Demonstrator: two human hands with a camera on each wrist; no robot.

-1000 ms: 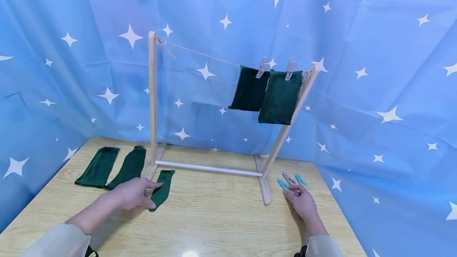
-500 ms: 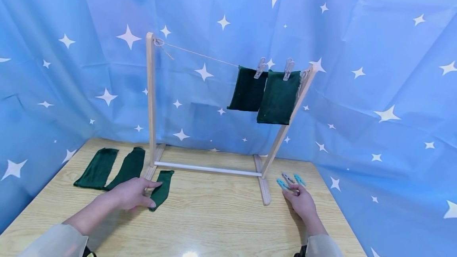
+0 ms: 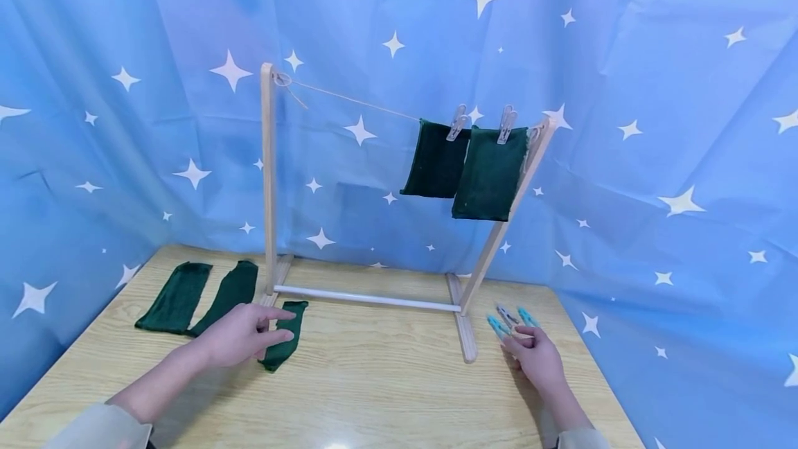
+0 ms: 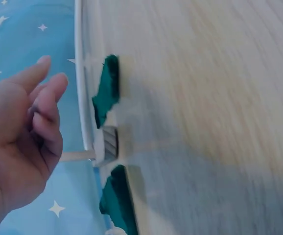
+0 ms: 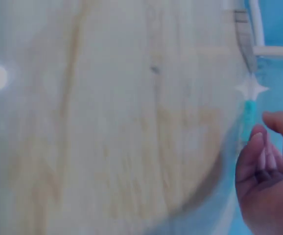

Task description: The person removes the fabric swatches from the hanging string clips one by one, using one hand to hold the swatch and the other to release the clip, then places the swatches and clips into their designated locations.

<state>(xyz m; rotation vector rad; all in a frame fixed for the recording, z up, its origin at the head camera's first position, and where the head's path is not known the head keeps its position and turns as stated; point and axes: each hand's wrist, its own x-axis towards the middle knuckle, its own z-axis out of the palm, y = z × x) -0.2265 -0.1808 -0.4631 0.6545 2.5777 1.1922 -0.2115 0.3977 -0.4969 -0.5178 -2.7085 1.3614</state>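
Observation:
My left hand hovers over a small green cloth that lies on the table, thumb and forefinger apart, nothing between them. In the left wrist view the same cloth lies beyond the fingers. Beside a small group of clothespins, two blue ones and a grey one, is my right hand; its thumb and fingers are bent loosely with a gap between them. The right wrist view has one blue clothespin just past the fingertips. Neither hand grips anything.
A wooden stand with a string line rises at the back. Two green cloths hang at its right end under clear clothespins. Two larger green cloths lie at the left. A starry blue curtain stands behind.
My left thumb and forefinger have come away from the small green cloth, and the hand has lifted slightly. The right hand has shifted slightly, its thumb and fingers spreading apart by the clothespins.

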